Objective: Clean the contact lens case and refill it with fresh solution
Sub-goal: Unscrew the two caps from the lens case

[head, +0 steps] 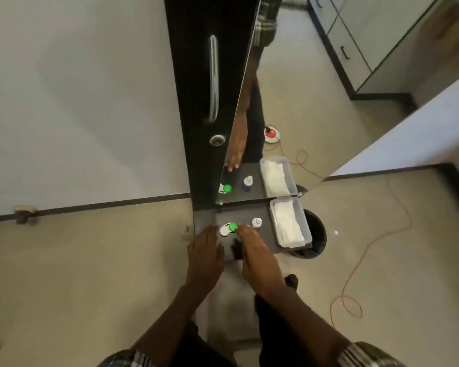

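A white contact lens case (226, 230) with a green cap (233, 227) lies on a small dark grey shelf (265, 242) under a mirror. My right hand (257, 254) reaches to it, its fingertips touching the green cap. Just left of the case, my left hand (206, 254) rests flat with straight fingers on the shelf's left edge. A small solution bottle (256, 223) with a white cap stands to the right of the case, close to my right fingertips.
A clear plastic tray (305, 225) of white tissues sits at the shelf's right end. A black waste bin (316, 234) stands below it on the floor. The mirror (252, 144) repeats the shelf's objects. An orange cable (366, 255) trails over the floor at right.
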